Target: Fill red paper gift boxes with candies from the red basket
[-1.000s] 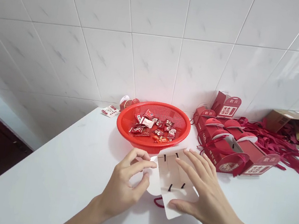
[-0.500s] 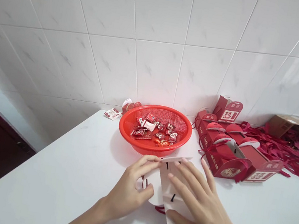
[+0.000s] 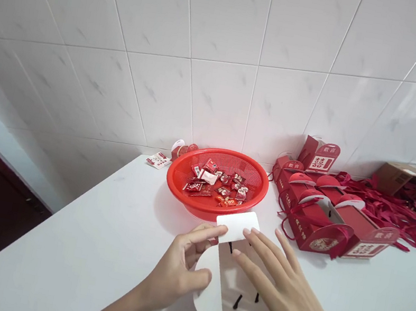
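Observation:
A partly folded paper gift box (image 3: 225,282) is between my hands over the white table, its white inside facing me. Its rectangular flap is tilted up at the far end, and a rounded flap bends out on the left. My left hand (image 3: 181,274) grips the left side, index finger on the far flap and thumb on the rounded one. Across the right part of the box lies my right hand (image 3: 279,297), fingers spread, fingertips touching the flap's base. Short dark ribbon ends poke through the panel. The box's outer face and right side are hidden.
Behind the box stands a red plastic basket (image 3: 212,212) with wrapped candies (image 3: 208,177). Several folded red gift boxes (image 3: 314,222) are on the right, beside red ribbons (image 3: 386,214) and a cardboard box (image 3: 409,177). A tiled wall (image 3: 217,103) borders the table (image 3: 96,243).
The far flap has tipped back and shows its white face. The box has come nearer to me, and the rounded left flap is turned more toward me under my left thumb.

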A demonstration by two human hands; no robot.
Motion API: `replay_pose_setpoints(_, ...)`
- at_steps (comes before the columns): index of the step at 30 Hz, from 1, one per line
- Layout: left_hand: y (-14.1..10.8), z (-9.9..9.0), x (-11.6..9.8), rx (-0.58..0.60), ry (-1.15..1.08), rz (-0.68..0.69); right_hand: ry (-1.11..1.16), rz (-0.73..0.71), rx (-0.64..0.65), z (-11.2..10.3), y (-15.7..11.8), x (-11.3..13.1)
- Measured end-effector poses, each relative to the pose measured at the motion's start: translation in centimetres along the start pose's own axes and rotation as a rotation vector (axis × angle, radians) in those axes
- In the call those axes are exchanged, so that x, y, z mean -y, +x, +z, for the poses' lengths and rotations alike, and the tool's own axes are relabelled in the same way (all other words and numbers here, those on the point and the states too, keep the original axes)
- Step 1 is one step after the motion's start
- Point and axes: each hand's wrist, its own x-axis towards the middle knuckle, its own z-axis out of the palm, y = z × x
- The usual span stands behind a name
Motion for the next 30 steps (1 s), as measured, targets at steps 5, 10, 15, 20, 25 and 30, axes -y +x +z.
replay_pose_setpoints(5,0.6,-0.1,0.2,-0.120,-0.045,-0.203,0.000,0.059,0.120,0.6,-0.5,-0.5)
replay_pose_setpoints(10,1.4,-0.5,1.0,-0.091,-0.114,-0.382,0.085,0.216,0.295,1.4,-1.3,-1.6)
replay_pose_setpoints(15,1.9,-1.1,1.5,-0.025,-0.048,-0.354,0.222,0.372,0.501,1.6,-1.1,-1.9)
replay_pose_setpoints(20,1.8,-2.4,0.3,0.038,0.320,-0.110,0.257,0.399,0.450,2.0,-0.7,-1.6)
replay_pose_setpoints(25,3.2,-4.3,-2.9,-0.071,0.732,0.276,0.237,0.419,0.379,3.0,-0.9,-1.3)
replay_pose_setpoints(30,9.3,-7.9,-4.7,-0.052,0.990,0.141,0.213,0.403,0.280,3.9,-1.3,-1.0)
